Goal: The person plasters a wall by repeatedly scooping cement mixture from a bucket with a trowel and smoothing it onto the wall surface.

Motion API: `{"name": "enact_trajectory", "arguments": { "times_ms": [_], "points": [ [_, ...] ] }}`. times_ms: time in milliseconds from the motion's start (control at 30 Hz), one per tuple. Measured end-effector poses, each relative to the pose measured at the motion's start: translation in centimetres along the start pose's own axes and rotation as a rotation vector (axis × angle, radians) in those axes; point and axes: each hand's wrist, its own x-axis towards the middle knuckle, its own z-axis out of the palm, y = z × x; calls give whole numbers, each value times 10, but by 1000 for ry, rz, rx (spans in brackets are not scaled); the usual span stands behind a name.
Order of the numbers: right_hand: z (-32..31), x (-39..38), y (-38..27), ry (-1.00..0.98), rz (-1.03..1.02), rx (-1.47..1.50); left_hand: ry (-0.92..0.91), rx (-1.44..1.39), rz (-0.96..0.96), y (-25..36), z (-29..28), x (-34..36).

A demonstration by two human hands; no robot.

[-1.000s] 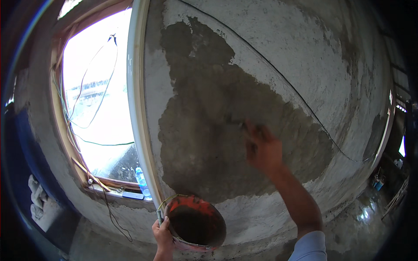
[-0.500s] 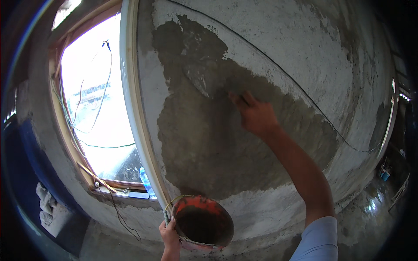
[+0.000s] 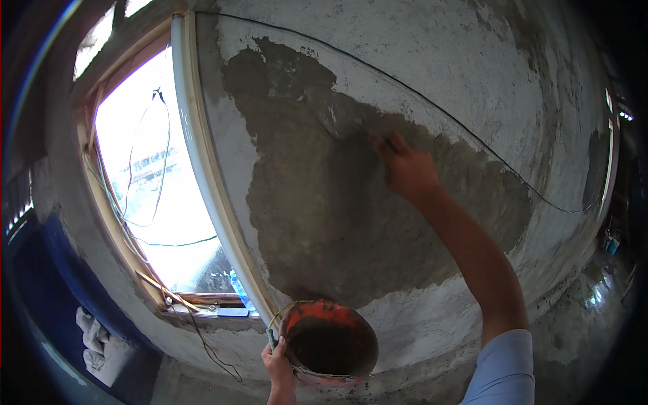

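My right hand is raised against the wall, closed on a small trowel whose blade lies flat on the upper edge of the dark wet plaster patch. My left hand grips the rim of an orange bucket low in the view; the bucket's inside is dark with mortar. The bucket is held close to the wall, below the wet patch.
A bright window in a wooden frame fills the left, with thin wires hanging across it. A pale pipe runs down along its right edge. A black cable crosses the grey wall diagonally. A plastic bottle stands on the sill.
My right hand has moved up the wall with the trowel, from the patch's middle to its upper edge. The bucket stays low in my left hand.
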Motion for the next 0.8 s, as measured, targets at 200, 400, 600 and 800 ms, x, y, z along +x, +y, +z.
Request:
{"name": "enact_trajectory", "arguments": {
  "times_ms": [200, 400, 600, 800],
  "points": [
    [-37, -110, -15, -203, -33, 186, -17, -14, 33, 12, -6, 4],
    [-73, -174, -60, -779, 12, 704, 41, 155, 87, 37, 0, -8],
    [-26, -212, -127, -1357, -88, 826, -49, 199, 113, 31, -13, -2],
    [21, -252, -186, -1490, -305, 705, -213, 467, 271, 36, -22, -11]
  ]
}}
